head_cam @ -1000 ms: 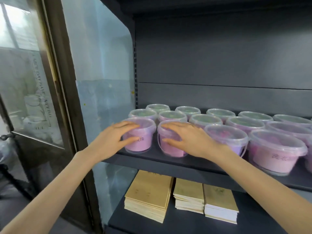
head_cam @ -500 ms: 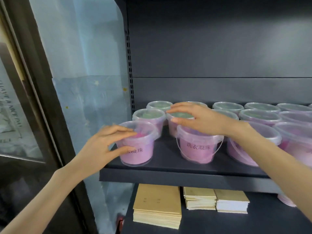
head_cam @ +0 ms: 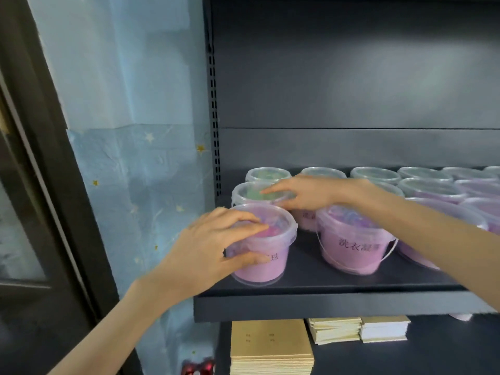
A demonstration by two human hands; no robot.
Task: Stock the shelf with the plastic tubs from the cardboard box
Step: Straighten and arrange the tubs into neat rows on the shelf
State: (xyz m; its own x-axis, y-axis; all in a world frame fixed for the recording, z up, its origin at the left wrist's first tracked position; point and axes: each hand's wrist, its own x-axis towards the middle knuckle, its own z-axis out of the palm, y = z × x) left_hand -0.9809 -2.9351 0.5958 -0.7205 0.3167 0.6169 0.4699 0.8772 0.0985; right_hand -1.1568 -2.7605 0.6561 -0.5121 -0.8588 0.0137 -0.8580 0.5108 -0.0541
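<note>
One pink tub (head_cam: 266,272), left hand (head_cam: 213,247) gripping — dark shelf (head_cam: 324,304), starry wall (head_cam: 140,185).

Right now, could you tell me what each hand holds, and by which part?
The left hand grips the front-left tub by its lid and side wall. The right hand only touches the tub behind it.

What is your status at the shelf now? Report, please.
Left hand grips front-left tub, near shelf edge. Right hand open, fingers stretched over tub behind. No obstruction seen; handled tub stands apart.
</note>
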